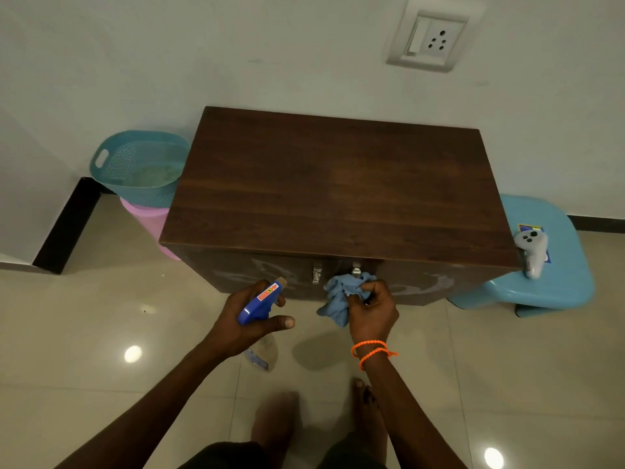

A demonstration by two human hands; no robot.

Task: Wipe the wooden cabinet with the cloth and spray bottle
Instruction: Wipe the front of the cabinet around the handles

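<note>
I am seeing my left hand (252, 313) gripping the spray bottle (259, 302) at 7 o'clock below the wooden cabinet (338, 187), while my right hand (372, 308) is pinching the bunched cloth (341, 292) against its front, beside the metal handles (317, 273).

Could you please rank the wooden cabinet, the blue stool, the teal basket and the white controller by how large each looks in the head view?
1. wooden cabinet, by far the largest.
2 and 3. blue stool and teal basket: these look alike, and both are partly hidden, so I won't rank them.
4. white controller, smallest.
</note>
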